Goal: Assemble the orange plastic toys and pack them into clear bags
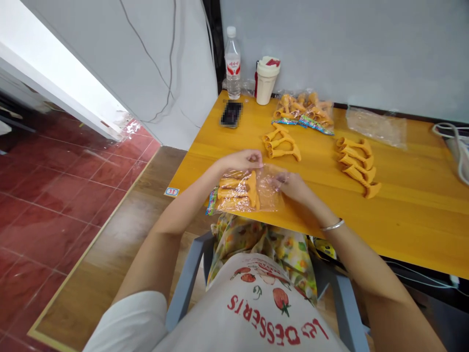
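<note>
Clear plastic bag (238, 191) flat at the near edge of the yellow wood-grain surface (406, 220), holding orange moulded plastic pieces (234, 190) side by side; the flat lay keeps the contents in one layer within reach of both hands. Left hand (242, 160) half closed, fingertips pinched together at the bag's far edge; whether it grips the film cannot be told. Right hand (289, 187) curled over the bag's right end, fingers gathered near the film, its hold equally unclear. Beyond the hands, loose orange pieces lie in two groups, one ahead (280, 143) and one to the right (357, 164), aligned in rows that keep them separate and easy to pick up. Filled printed packets (304, 113) are heaped farther back, beside a white lidded cup (266, 80) and a water bottle (232, 63), both set against the far wall, out of the working area.
</note>
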`<action>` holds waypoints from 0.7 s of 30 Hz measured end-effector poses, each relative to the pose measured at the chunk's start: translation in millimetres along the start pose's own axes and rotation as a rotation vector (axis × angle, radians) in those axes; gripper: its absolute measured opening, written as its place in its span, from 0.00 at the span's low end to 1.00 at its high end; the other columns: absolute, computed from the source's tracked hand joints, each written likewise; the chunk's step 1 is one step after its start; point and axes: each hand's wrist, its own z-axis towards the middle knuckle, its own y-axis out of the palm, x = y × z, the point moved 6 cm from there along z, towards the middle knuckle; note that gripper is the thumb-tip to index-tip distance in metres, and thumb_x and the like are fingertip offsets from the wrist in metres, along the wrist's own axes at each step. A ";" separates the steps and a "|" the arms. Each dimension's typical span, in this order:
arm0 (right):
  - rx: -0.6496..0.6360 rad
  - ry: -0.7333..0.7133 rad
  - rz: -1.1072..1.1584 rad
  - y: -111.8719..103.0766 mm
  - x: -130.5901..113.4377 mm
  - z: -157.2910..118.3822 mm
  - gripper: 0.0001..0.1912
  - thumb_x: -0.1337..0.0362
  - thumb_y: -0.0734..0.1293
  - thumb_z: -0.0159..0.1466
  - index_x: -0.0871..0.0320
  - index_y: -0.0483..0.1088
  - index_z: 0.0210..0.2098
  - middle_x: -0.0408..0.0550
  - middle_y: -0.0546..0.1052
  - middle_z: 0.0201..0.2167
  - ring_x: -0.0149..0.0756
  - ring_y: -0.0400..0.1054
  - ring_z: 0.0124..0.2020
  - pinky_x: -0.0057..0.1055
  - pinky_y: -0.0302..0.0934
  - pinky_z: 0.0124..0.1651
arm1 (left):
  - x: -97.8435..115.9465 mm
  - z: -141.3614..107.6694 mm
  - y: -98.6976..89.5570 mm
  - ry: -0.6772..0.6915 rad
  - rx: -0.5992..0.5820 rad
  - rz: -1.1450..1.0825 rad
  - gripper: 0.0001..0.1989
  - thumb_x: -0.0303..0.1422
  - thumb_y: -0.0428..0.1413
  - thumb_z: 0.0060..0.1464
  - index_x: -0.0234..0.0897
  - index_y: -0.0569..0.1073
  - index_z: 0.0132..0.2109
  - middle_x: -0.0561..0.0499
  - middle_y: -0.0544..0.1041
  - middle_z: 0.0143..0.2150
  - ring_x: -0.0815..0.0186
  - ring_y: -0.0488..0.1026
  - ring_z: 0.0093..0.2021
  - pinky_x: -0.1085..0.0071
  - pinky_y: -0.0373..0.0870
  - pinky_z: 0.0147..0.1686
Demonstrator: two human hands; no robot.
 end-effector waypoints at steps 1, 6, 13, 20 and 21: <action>0.005 0.055 -0.092 -8.1 8.8 3.0 0.19 0.52 0.63 0.67 0.57 0.73 0.27 0.49 0.76 0.25 0.38 0.68 0.27 0.32 0.57 0.31 | -4.9 -3.1 -2.9 -0.030 -0.007 -0.009 0.15 0.40 0.61 0.53 0.35 0.68 0.40 0.54 0.72 0.31 0.72 0.68 0.27 0.75 0.61 0.28; 0.215 0.099 -0.391 -42.2 21.3 38.0 0.18 0.63 0.60 0.69 0.57 0.71 0.55 0.55 0.77 0.52 0.48 0.72 0.48 0.39 0.65 0.48 | -23.1 -4.9 3.4 -0.112 -0.110 0.130 0.20 0.43 0.64 0.46 0.34 0.71 0.40 0.53 0.74 0.30 0.70 0.70 0.29 0.74 0.61 0.29; 0.166 -0.004 -0.503 -30.2 7.0 57.5 0.28 0.65 0.59 0.68 0.54 0.59 0.67 0.56 0.73 0.57 0.53 0.71 0.51 0.43 0.67 0.48 | -18.1 -8.4 -4.4 -0.077 -0.016 0.338 0.16 0.41 0.59 0.53 0.33 0.72 0.42 0.51 0.76 0.32 0.68 0.70 0.31 0.74 0.63 0.31; 0.677 -0.057 0.245 -84.3 40.8 -10.6 0.28 0.55 0.65 0.65 0.49 0.61 0.63 0.48 0.79 0.43 0.34 0.69 0.29 0.33 0.68 0.33 | 44.3 -19.6 1.2 0.209 0.133 0.597 0.13 0.33 0.51 0.61 0.36 0.73 0.50 0.45 0.77 0.50 0.62 0.72 0.50 0.66 0.65 0.52; 0.731 -0.029 0.374 -87.8 50.3 -22.1 0.27 0.54 0.66 0.64 0.49 0.62 0.61 0.46 0.79 0.40 0.33 0.69 0.28 0.32 0.68 0.32 | 52.8 -15.2 12.6 0.250 0.083 0.612 0.13 0.31 0.50 0.61 0.36 0.73 0.51 0.45 0.77 0.51 0.62 0.72 0.51 0.66 0.64 0.54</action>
